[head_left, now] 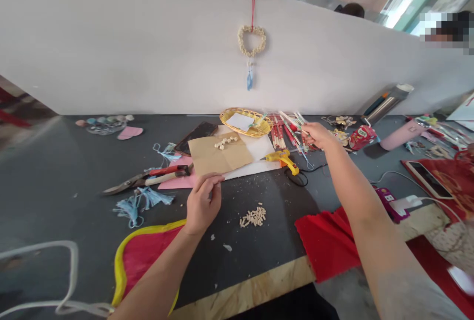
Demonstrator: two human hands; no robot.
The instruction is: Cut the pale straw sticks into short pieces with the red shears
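My right hand (317, 136) reaches to the back of the table, its fingers closed on a few thin sticks that look like chopsticks. More red and white chopsticks (277, 132) lie loosely beside it. My left hand (204, 202) rests near the front edge of a brown paper sheet (222, 157), fingers loosely bent and thumb apart, with nothing visible in it. A small cluster of pale pieces (225, 142) sits on the paper. In front, short cut stick pieces (254, 216) form a little heap. A yellow glue gun (283, 158) lies right of the paper.
Red-handled snips (148, 178) and blue tassels (142, 201) lie at left, a phone (198, 137) behind. A wicker basket (262, 130) stands by the wall, under a hanging heart ornament (252, 54). Bottles (402, 135), red cloth (329, 241) and cables are at right.
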